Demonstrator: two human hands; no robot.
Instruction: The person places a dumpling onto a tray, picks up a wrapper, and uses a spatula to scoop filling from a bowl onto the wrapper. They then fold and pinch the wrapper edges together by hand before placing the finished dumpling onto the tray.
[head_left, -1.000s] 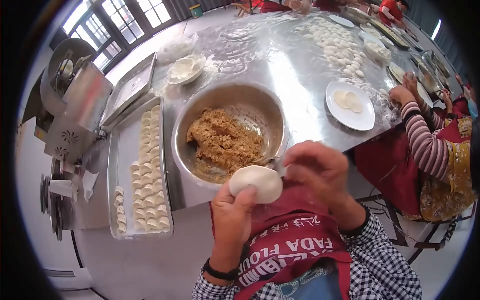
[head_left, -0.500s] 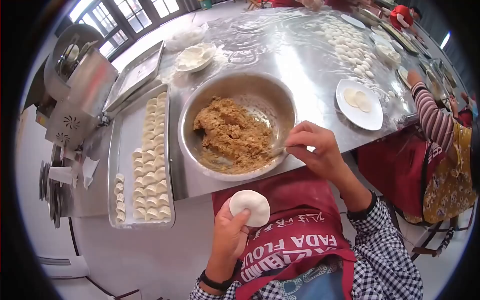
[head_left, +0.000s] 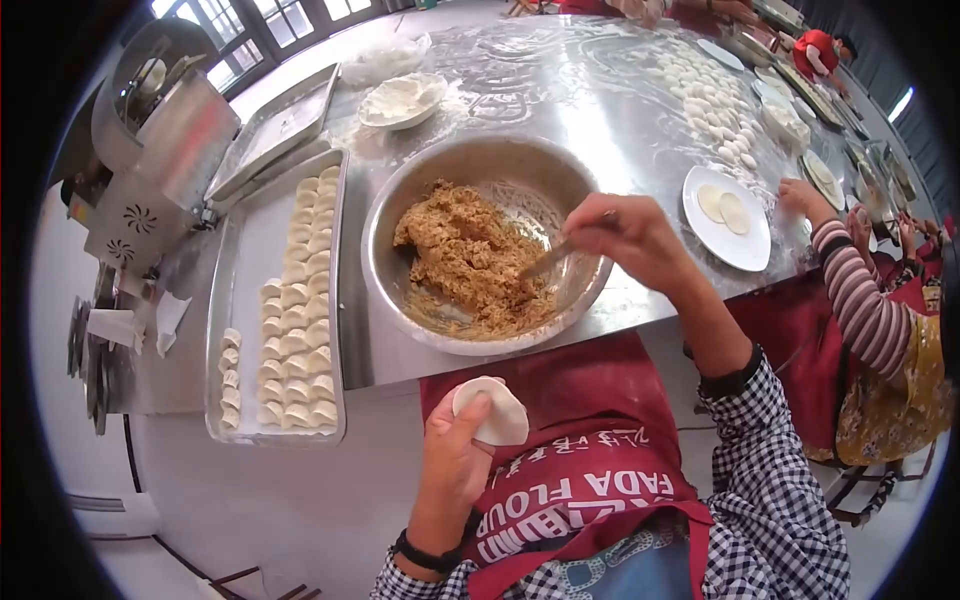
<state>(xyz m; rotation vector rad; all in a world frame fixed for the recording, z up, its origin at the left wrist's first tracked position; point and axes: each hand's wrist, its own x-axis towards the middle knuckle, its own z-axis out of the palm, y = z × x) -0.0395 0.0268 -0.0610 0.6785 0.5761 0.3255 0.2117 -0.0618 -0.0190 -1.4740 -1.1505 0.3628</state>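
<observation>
My left hand (head_left: 458, 452) is closed on a round white dumpling wrapper (head_left: 503, 420), thumb on top, in front of the apron. My right hand (head_left: 635, 240) grips a slim metal spatula (head_left: 552, 258) by its handle, over the right rim of a large steel bowl (head_left: 385, 305). The spatula's lower end touches the brown minced filling (head_left: 460, 250) in that bowl; its tip is partly hidden there.
Left of the bowl, a metal tray (head_left: 240, 270) holds rows of folded dumplings (head_left: 297, 345). A white plate (head_left: 745, 255) with two wrappers (head_left: 722, 207) lies to the right. Behind are a bowl of flour (head_left: 402, 100) and many dough pieces (head_left: 715, 105). A co-worker's striped sleeve (head_left: 855, 285) is at right.
My right hand has shifted up, and the spatula now slants into the filling from above. The wrapper in my left hand has tilted and moved slightly. The whole view has shifted a little.
</observation>
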